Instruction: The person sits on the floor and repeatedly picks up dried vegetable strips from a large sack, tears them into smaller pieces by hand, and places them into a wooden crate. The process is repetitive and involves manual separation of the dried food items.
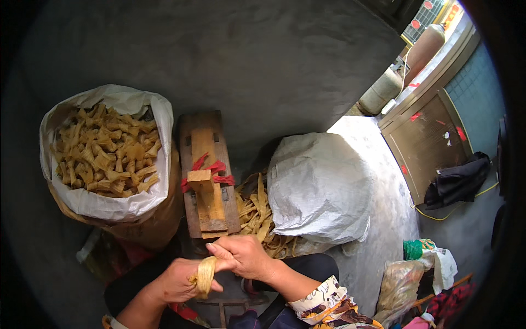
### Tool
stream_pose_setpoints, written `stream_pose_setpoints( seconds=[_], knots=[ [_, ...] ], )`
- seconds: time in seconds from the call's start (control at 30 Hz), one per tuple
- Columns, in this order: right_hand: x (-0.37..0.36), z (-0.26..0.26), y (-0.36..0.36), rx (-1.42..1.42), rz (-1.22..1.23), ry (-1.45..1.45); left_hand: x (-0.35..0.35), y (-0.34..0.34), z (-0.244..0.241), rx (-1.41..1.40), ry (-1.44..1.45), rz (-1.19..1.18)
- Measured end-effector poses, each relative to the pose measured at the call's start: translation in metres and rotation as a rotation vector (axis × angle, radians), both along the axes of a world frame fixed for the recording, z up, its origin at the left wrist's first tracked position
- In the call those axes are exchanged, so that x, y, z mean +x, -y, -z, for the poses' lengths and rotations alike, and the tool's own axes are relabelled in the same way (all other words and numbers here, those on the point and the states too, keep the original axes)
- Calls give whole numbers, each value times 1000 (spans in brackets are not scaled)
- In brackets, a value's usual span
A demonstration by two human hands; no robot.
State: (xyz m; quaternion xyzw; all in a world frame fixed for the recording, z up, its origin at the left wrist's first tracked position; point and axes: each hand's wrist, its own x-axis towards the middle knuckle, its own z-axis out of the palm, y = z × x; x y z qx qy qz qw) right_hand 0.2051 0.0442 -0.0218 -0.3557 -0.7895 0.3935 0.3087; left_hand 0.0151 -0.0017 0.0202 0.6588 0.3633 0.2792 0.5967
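Note:
My left hand point(179, 278) has a flat, fibrous yellow strip point(205, 276) wrapped around its fingers in a loop. Against those fingertips presses my right hand point(248, 256), its thumb laid over the front; whether it pinches part of the strip is hidden. Just beyond both hands stands a wooden bench point(190, 216) with an upright wooden block point(200, 181) and red cloth ties point(216, 167). Loose yellow strips point(257, 209) are heaped to the right of the bench. On its left, a white-lined woven sack point(164, 123) is full of short knotted yellow pieces point(107, 152).
A bulging white woven sack point(320, 185) sits beside the loose strips. Plastic bags point(400, 283) stand at lower right. Gas cylinders point(382, 91) are near the doorway, and a dark cloth point(458, 181) hangs by a wooden door panel point(427, 152). A dark wall point(267, 61) rises behind.

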Motion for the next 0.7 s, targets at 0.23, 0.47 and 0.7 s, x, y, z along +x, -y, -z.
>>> stream_pose_setpoints(
  seconds=[0.23,0.47,0.7],
  knots=[
    [-19,9,20,-1616,-95,-437,-17,-13,30,771,-276,-93],
    [-21,-15,20,-1272,224,-675,-1,-7,22,890,-226,-481],
    [-7,-2,24,-670,50,-382,-2,1,28,337,-278,-339]
  ],
)
